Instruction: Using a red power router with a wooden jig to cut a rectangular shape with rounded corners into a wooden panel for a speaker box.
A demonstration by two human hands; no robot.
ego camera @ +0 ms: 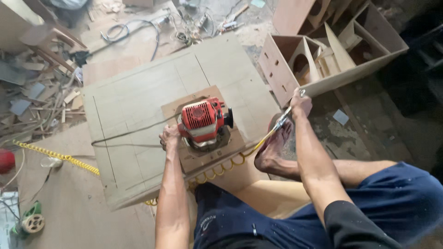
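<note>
A large plywood panel [138, 101] marked with pencil lines lies flat in the middle of a workshop floor. To the far right sits an open wooden speaker cabinet [323, 60] with inner partitions. Offcuts [41, 92] are scattered at the far left. On the panel's near right part rests a red and black router [204, 122], mounted on a small plywood base plate [203, 152]. The left hand [170, 137] is closed around the router's left side. The right hand [300, 102], off the panel's right edge, grips a metal air blow gun [282, 121] fed by a coiled yellow hose [60, 157].
</note>
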